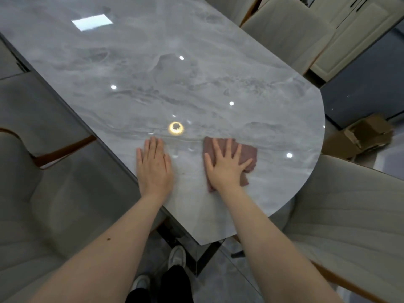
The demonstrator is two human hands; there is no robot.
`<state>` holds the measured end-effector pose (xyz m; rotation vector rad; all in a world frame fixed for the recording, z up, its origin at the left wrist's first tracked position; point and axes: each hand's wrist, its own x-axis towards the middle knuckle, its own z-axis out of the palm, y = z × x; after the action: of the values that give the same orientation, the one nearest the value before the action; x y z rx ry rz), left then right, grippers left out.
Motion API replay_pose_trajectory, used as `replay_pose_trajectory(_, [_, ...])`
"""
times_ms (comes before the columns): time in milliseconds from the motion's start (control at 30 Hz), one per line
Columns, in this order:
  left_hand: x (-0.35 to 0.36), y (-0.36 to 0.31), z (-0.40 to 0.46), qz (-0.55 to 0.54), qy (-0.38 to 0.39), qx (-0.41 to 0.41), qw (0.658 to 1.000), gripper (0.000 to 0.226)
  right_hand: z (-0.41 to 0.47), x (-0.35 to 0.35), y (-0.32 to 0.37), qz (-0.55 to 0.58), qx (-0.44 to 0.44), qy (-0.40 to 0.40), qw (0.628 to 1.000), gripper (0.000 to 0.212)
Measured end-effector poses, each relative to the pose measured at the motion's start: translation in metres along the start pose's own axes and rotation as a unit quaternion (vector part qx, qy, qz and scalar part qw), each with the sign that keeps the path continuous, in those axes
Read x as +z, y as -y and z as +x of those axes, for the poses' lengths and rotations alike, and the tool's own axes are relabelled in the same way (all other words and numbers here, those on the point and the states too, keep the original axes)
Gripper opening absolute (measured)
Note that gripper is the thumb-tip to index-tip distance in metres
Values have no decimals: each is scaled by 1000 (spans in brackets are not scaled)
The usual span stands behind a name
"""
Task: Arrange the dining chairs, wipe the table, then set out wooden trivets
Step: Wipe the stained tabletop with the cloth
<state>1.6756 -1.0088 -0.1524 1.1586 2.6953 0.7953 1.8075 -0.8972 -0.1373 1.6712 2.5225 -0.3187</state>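
Grey upholstery covers the dining chair (32, 193) at the left edge of the marble tabletop (153, 73). Left hand (154, 165) lies flat on the stone, fingers straight and together, holding nothing. Right hand (225, 167) presses flat, fingers spread, on the brownish-mauve cleaning cloth (249, 155) (folded, near the table's rounded end). A second chair (349, 215) stands at right; a cardboard box (360, 136) sits on the floor beyond.
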Motion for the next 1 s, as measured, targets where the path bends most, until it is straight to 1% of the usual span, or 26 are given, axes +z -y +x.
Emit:
replay_pose_trajectory(67, [-4,1,2,-79,-13,-19,997,57,-26,11,27,-23,-92,-8,995,57])
replay_pose_trajectory(133, [-6,3,4,-135,-32,-36,990,56,-59,17,29,-36,-177,-16,983,58])
replay_pose_trajectory(200, [-8,9,7,-125,-52,-43,990,53,-72,15,9,-53,-228,1,972,59])
replay_pose_trajectory(233, [-9,17,11,-98,-64,-47,992,51,-67,13,3,-58,-236,10,970,60])
replay_pose_trajectory(267, [-10,23,15,-68,-69,-51,994,49,-58,10,-4,-63,-224,9,972,61])
replay_pose_trajectory(367, [-11,42,23,7,-69,-105,992,47,-17,2,8,-46,-152,1,987,66])
replay_pose_trajectory(433, [-10,48,26,21,-73,-148,986,52,13,4,32,-27,-121,0,992,60])
replay_pose_trajectory(567, [-4,46,27,-4,-97,-167,981,55,64,3,86,-18,-106,-6,994,58])
replay_pose_trajectory(700, [-3,46,27,-17,-97,-173,980,59,82,4,141,-23,-166,3,986,58])
replay_pose_trajectory(800, [-3,48,27,-19,-96,-166,981,60,68,9,160,-25,-219,0,975,57])
replay_pose_trajectory(900, [-5,48,27,-37,-88,-160,982,62,38,15,146,-33,-271,-5,962,57])
replay_pose_trajectory(1000, [-9,47,25,-44,-70,-158,984,61,1,15,104,-40,-284,-6,958,58])
